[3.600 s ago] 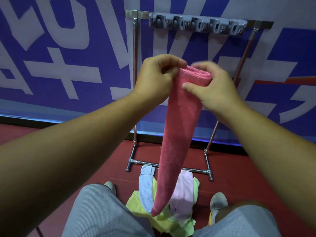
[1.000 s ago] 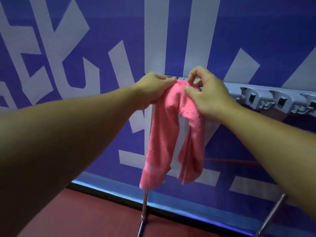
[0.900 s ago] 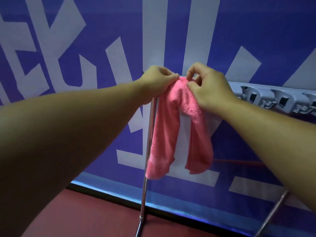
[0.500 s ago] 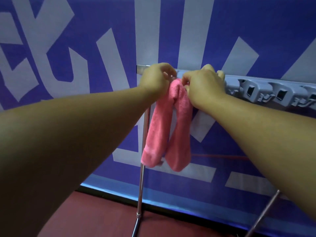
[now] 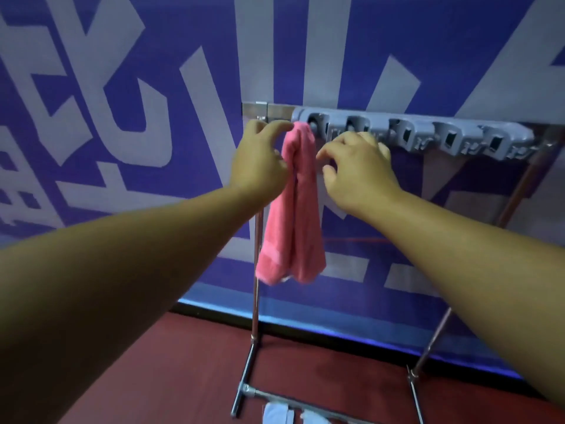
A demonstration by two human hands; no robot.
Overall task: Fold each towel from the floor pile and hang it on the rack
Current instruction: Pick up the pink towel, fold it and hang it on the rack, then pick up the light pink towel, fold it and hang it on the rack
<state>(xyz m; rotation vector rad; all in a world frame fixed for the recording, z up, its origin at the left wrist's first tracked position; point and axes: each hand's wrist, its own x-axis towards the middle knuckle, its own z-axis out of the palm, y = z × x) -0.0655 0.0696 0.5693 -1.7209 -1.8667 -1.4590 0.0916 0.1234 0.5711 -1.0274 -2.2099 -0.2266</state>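
A folded pink towel [image 5: 295,215] hangs doubled from the leftmost holder of the grey clip strip [image 5: 428,137] on the metal rack [image 5: 257,304]. My left hand [image 5: 260,160] is at the towel's left edge, fingers arched and apart, its fingertips touching the cloth near the top. My right hand [image 5: 357,166] hovers just right of the towel with fingers spread and nothing in it. A corner of the floor pile [image 5: 276,415] shows at the bottom edge, pale blue and white.
The rack stands against a blue wall banner with large white letters [image 5: 122,102]. The strip's other holders [image 5: 495,145] to the right carry nothing. The rack's base bar [image 5: 275,394] lies on a dark red floor [image 5: 183,377].
Both hands carried the pink towel up to the rack and pressed it into the leftmost holder. They have now opened and drawn slightly apart, and the towel hangs by itself.
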